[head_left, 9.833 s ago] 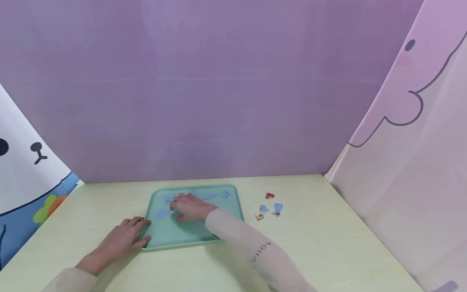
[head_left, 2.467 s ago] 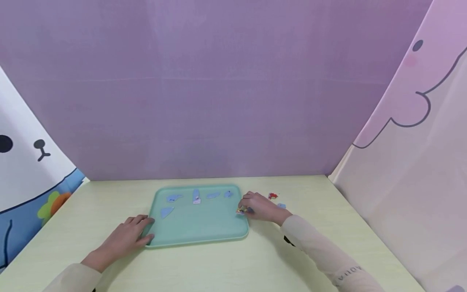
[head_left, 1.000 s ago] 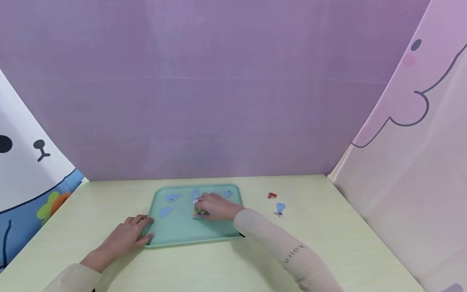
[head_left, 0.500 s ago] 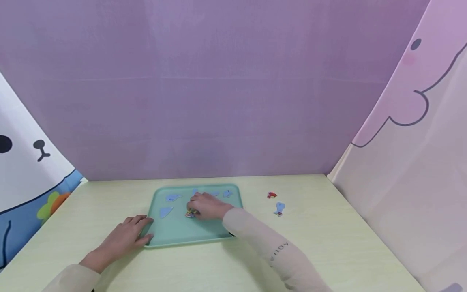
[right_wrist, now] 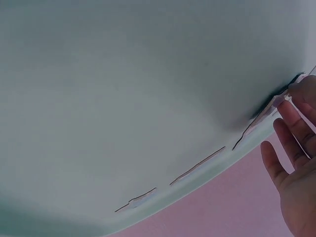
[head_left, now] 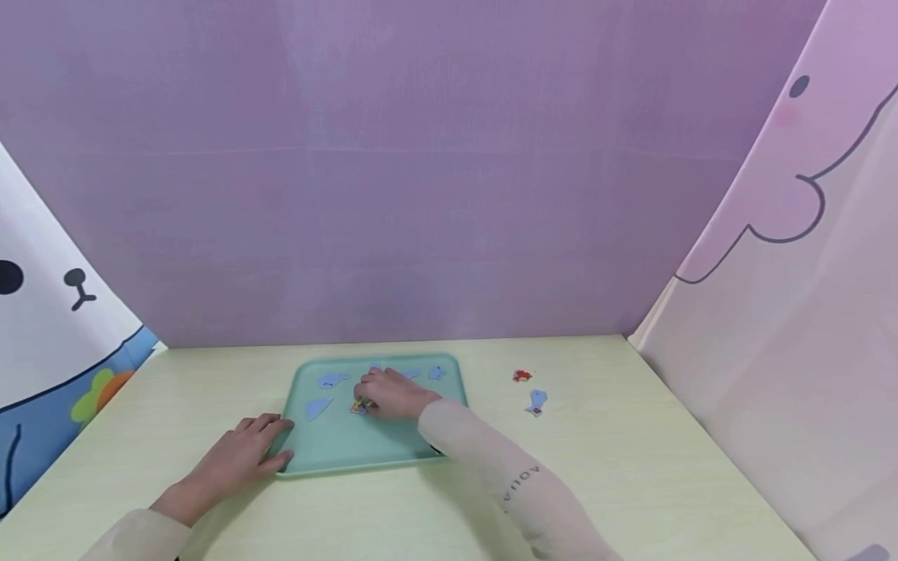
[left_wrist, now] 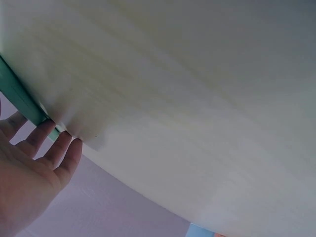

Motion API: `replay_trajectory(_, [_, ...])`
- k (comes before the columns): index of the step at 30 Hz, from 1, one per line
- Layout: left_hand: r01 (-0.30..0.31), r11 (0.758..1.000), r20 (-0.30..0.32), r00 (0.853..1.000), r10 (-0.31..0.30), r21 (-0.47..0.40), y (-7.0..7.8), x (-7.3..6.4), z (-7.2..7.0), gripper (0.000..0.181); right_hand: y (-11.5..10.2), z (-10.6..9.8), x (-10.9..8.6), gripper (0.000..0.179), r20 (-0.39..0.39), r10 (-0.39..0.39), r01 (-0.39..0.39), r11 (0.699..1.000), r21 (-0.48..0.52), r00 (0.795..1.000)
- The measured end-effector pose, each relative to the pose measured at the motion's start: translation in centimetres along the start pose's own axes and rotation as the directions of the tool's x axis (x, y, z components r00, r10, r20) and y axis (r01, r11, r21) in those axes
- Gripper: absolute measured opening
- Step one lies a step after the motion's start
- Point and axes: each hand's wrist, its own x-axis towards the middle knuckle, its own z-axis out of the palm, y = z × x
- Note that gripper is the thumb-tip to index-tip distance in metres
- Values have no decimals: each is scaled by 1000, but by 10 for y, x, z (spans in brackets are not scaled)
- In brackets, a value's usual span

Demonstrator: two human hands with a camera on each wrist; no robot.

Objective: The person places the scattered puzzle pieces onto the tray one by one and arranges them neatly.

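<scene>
My left hand (head_left: pixel 235 463) rests its spread fingers on the left rim of a green tray (head_left: pixel 351 448); in the left wrist view, the fingertips (left_wrist: pixel 64 133) meet the table beside the rim. Over the tray's middle, my right hand (head_left: pixel 393 395) pinches a small multicoloured puzzle piece (head_left: pixel 359 407), low against the tray and partly hidden by the fingers. To its left lie a triangular blue puzzle piece (head_left: pixel 318 407) and another blue piece (head_left: pixel 333 380). Along the tray's far side are more blue pieces (head_left: pixel 436 372), some partly covered by the right hand.
On the pale table (head_left: pixel 596 467), right of the tray, lie a red puzzle piece (head_left: pixel 521 375) and a blue piece (head_left: pixel 536 401) with a coloured lower edge. A purple cloth wall (head_left: pixel 449 195) stands behind, with printed cloths at both sides.
My right hand has taken the multicoloured piece from the table at right and carried it left over the tray, slowing near its middle. My left hand has stayed at the rim.
</scene>
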Motion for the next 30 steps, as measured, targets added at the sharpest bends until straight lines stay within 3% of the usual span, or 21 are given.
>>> replay_trajectory(20, [1,1000,5,1000,-1,-13,-2,1,1,42,2,6,5,18,-8,47,-47,999,23,999])
replay_trajectory(30, [1,1000,7,1000,-1,-11,-4,2,4,42,6,2,-2,26,12,41,-42,999,32,999])
